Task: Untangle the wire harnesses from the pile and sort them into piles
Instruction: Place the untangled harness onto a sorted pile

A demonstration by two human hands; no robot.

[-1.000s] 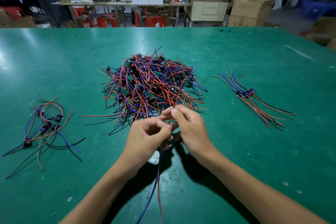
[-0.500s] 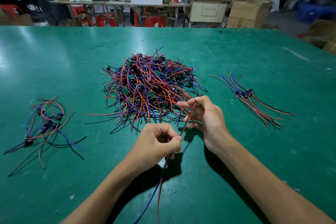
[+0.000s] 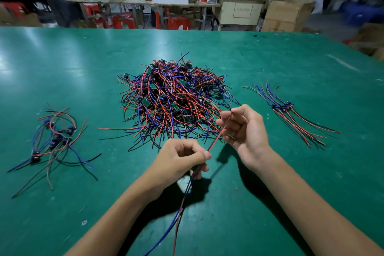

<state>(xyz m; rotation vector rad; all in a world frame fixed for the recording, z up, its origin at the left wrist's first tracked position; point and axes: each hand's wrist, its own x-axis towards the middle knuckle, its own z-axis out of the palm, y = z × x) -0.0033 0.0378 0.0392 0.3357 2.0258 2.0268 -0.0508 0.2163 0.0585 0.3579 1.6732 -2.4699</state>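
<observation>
Lower centre of frame: left hand (image 3: 182, 158) curled tight around one harness (image 3: 216, 140), gripping at what looks like its small board so the blue and dark leads hang free toward the bottom edge. Right hand (image 3: 244, 129), centre right, half-closed, fingertips pinching the upper end of the red lead, drawing it taut on a diagonal between the two hands; probably to straighten it and check nothing else clings on. Just behind, mid-frame, the big tangled pile (image 3: 176, 100) on the green tabletop (image 3: 270, 203), apparently clear of the held piece. Far left, a loose looped heap (image 3: 56, 137); far right, a neat row (image 3: 291, 114) with leads combed parallel, connectors lined up. Likely destination: that tidy row on the right-hand side.
</observation>
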